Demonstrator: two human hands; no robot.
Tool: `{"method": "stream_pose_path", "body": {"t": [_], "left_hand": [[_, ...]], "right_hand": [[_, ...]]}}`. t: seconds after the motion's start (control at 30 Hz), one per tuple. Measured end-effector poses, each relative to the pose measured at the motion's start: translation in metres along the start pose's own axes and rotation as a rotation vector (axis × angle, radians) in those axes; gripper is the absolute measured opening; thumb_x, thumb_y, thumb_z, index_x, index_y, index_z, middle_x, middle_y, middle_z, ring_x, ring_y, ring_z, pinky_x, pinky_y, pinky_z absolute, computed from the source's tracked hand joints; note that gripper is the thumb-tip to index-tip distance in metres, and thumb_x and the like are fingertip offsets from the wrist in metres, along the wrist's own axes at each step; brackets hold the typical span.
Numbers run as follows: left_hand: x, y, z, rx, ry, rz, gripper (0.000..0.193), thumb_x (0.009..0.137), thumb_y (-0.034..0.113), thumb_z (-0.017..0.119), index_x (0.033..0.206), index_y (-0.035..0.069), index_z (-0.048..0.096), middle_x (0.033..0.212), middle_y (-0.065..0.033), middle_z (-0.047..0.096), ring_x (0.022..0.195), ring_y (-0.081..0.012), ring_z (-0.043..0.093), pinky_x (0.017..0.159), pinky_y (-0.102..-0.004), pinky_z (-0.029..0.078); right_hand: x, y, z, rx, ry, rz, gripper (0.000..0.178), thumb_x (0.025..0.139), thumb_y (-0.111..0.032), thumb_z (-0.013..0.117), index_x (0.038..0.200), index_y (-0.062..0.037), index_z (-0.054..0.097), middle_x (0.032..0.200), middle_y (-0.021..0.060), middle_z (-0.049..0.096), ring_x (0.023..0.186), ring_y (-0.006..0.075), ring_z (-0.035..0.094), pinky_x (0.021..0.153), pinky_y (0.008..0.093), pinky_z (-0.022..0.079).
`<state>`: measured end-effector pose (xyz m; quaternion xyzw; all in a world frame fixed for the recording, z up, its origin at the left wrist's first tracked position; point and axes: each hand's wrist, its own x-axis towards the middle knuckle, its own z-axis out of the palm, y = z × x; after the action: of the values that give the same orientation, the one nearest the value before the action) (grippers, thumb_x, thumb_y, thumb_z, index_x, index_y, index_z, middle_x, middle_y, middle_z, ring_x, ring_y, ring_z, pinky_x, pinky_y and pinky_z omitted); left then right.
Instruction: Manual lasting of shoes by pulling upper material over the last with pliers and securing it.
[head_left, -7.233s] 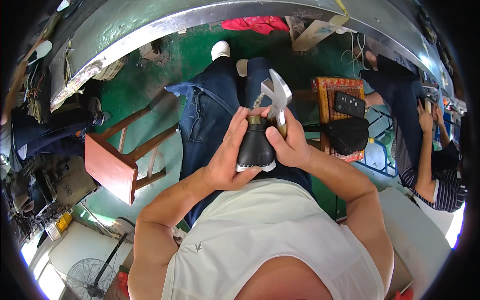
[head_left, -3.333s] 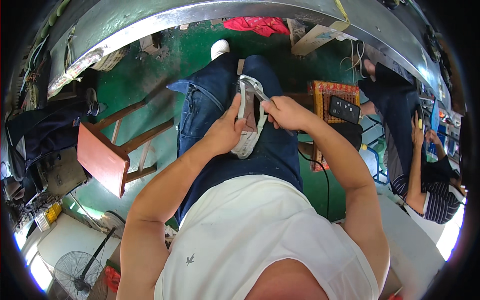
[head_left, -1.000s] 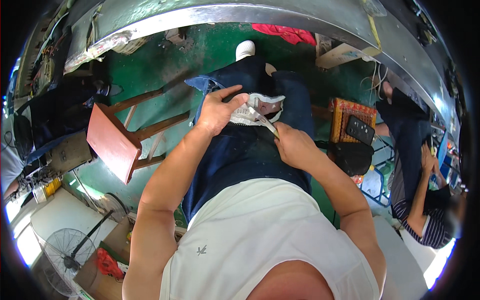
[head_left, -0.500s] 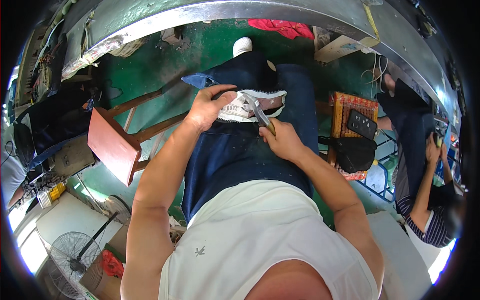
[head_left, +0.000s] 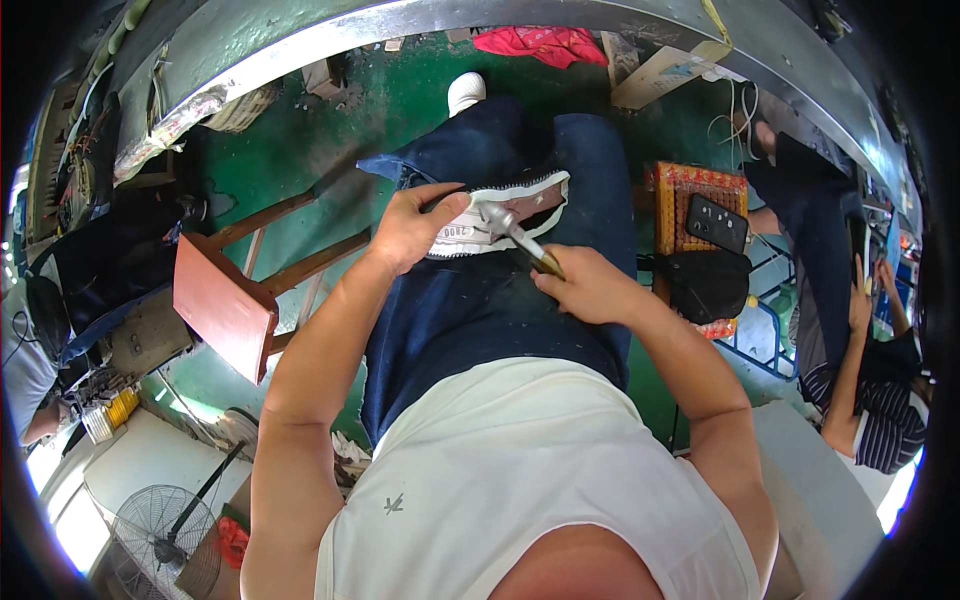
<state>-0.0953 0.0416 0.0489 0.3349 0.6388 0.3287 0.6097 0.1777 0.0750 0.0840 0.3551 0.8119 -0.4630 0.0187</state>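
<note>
Across my lap lies what looks like an unfinished shoe (head_left: 550, 184), its open underside turned up. A white rim with a dark, toothed edge surrounds a pale inner piece with faint printing. My left hand (head_left: 410, 228) grips its left end, thumb on top of the pale part. In my right hand (head_left: 585, 283) is a hammer (head_left: 522, 238) with a shiny metal head and a yellowish handle. The hammer's head rests on or just over the pale inner piece; I cannot tell whether it touches.
Left of my knees stands a reddish wooden chair (head_left: 225, 305). To the right, a woven-top stool (head_left: 672, 210) bears a dark phone (head_left: 716, 223) and a black pouch (head_left: 705, 291). A metal bench edge (head_left: 420, 22) curves ahead. A person (head_left: 860, 390) works at far right; a fan (head_left: 165, 535) stands lower left.
The hammer has turned in my right hand, its rounded head now showing over the pale piece. My right hand has shifted slightly right; my left hand keeps its grip on the shoe.
</note>
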Motion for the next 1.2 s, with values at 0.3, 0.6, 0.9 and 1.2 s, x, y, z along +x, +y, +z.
{"method": "stream_pose_path", "body": {"t": [0.3, 0.6, 0.9, 1.2], "left_hand": [[0.021, 0.004, -0.009, 0.042, -0.036, 0.022, 0.049, 0.094, 0.028, 0.073, 0.127, -0.007, 0.065, 0.112, -0.0144, 0.072, 0.098, -0.0173, 0.065, 0.088, -0.0308, 0.051], [0.012, -0.012, 0.003, 0.065, -0.048, 0.088, 0.047, 0.092, 0.031, 0.075, 0.125, -0.003, 0.069, 0.113, -0.0148, 0.072, 0.102, -0.0180, 0.065, 0.091, -0.0315, 0.050], [0.006, -0.007, 0.006, 0.261, 0.034, 0.059, 0.060, 0.087, 0.043, 0.078, 0.125, -0.002, 0.069, 0.117, -0.0199, 0.072, 0.106, -0.0229, 0.068, 0.095, -0.0334, 0.052], [0.000, -0.012, 0.001, 0.312, 0.000, 0.156, 0.055, 0.087, 0.036, 0.077, 0.125, -0.003, 0.068, 0.113, -0.0188, 0.073, 0.101, -0.0210, 0.069, 0.093, -0.0329, 0.052]], "right_hand": [[0.011, -0.004, 0.032, 0.499, 0.028, 0.336, 0.026, 0.099, -0.023, 0.061, 0.091, 0.0015, 0.062, 0.077, 0.0131, 0.068, 0.070, 0.0205, 0.069, 0.065, 0.0359, 0.053], [-0.022, -0.006, 0.046, -0.174, 0.155, 0.161, 0.020, 0.095, -0.016, 0.058, 0.100, 0.0029, 0.053, 0.090, 0.0237, 0.069, 0.080, 0.0393, 0.071, 0.075, 0.0489, 0.055], [-0.021, 0.002, 0.018, 0.112, -0.023, 0.040, 0.022, 0.094, -0.019, 0.064, 0.100, 0.0009, 0.056, 0.082, 0.0168, 0.068, 0.071, 0.0307, 0.068, 0.067, 0.0399, 0.053], [0.003, -0.019, 0.020, 0.242, 0.134, 0.267, 0.039, 0.105, -0.033, 0.049, 0.104, 0.0061, 0.054, 0.088, 0.0299, 0.066, 0.090, 0.0498, 0.064, 0.079, 0.0534, 0.049]]}}
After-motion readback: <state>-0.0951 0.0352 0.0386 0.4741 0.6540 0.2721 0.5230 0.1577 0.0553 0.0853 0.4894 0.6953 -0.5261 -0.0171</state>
